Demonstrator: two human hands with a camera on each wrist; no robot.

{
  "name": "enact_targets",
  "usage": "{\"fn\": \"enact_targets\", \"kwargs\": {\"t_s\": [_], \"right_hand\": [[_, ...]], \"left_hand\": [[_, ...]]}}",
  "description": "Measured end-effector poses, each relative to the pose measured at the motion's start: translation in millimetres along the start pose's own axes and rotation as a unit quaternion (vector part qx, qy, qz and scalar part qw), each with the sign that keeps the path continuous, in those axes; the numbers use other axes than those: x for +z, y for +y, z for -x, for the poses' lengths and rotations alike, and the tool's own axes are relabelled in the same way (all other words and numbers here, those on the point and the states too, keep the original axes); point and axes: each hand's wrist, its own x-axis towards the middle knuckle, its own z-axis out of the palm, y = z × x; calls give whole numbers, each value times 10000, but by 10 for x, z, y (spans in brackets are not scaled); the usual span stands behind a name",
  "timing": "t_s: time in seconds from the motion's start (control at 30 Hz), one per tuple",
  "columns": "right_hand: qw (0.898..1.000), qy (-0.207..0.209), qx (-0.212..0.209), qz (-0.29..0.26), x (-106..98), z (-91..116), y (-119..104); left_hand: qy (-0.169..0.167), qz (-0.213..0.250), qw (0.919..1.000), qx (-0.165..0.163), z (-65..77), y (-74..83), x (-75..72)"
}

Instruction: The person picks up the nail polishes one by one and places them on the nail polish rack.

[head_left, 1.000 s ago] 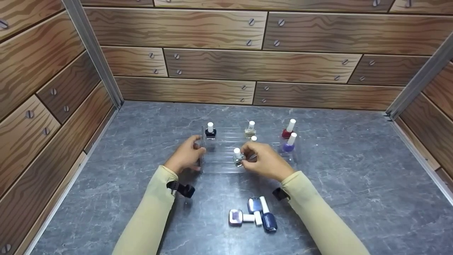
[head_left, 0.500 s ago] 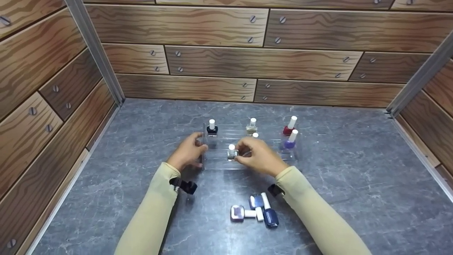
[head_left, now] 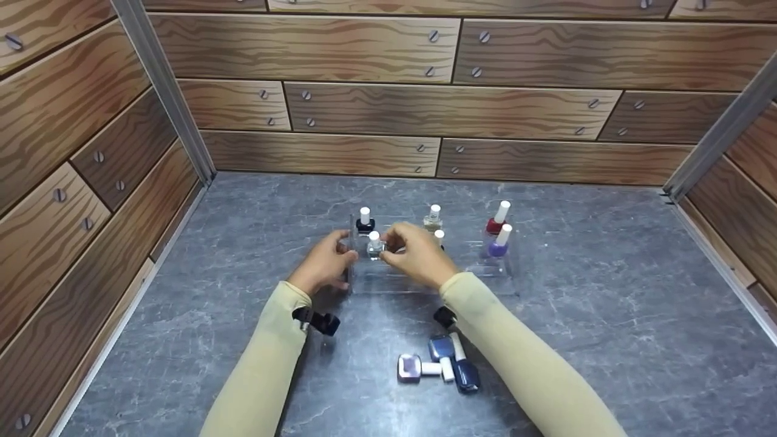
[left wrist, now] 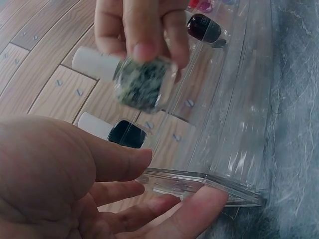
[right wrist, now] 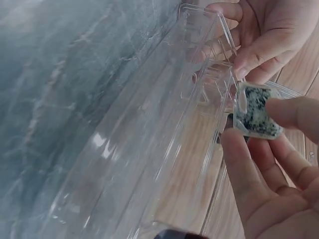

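Note:
My right hand (head_left: 419,252) pinches a nail polish bottle (head_left: 374,246) with a white cap and dark speckles, over the left part of a clear stepped display rack (head_left: 394,285). In the left wrist view the speckled bottle (left wrist: 142,84) is held above the steps. My left hand (head_left: 325,261) holds the rack's left side panel (left wrist: 199,179) between thumb and fingers. On the rack's back step stand a black polish (head_left: 365,224), a pale glitter polish (head_left: 433,221) and a red one (head_left: 496,226). A purple polish (head_left: 498,249) stands lower right. My right hand mostly hides another bottle, its white cap (head_left: 439,235) showing.
On the grey marbled table (head_left: 576,328), in front of the rack, lie a purple polish bottle (head_left: 409,368), a blue one (head_left: 441,348) and a dark blue one (head_left: 467,376), close together. Wood-patterned walls (head_left: 328,152) enclose the table at the back and sides.
My right hand has carried the speckled bottle left and farther back across the rack, nearer the black polish. My left hand has stayed at the rack's left side.

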Motion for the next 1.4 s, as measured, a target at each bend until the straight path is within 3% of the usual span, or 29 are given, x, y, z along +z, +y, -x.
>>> {"fn": "enact_targets", "kwargs": {"t_s": [0.17, 0.53, 0.9, 1.4], "right_hand": [[9997, 113, 94, 220, 76, -94, -20], [9988, -168, 211, 413, 192, -159, -15], [9957, -147, -69, 910, 200, -170, 10], [9954, -180, 171, 930, 220, -196, -14]], "left_hand": [[-10, -50, 10000, -7, -1, 5, 1], [-28, -17, 9999, -100, 0, 11, -15], [-33, -38, 10000, -73, -13, 7, -6], [-141, -51, 9999, -84, -13, -8, -33]]}}
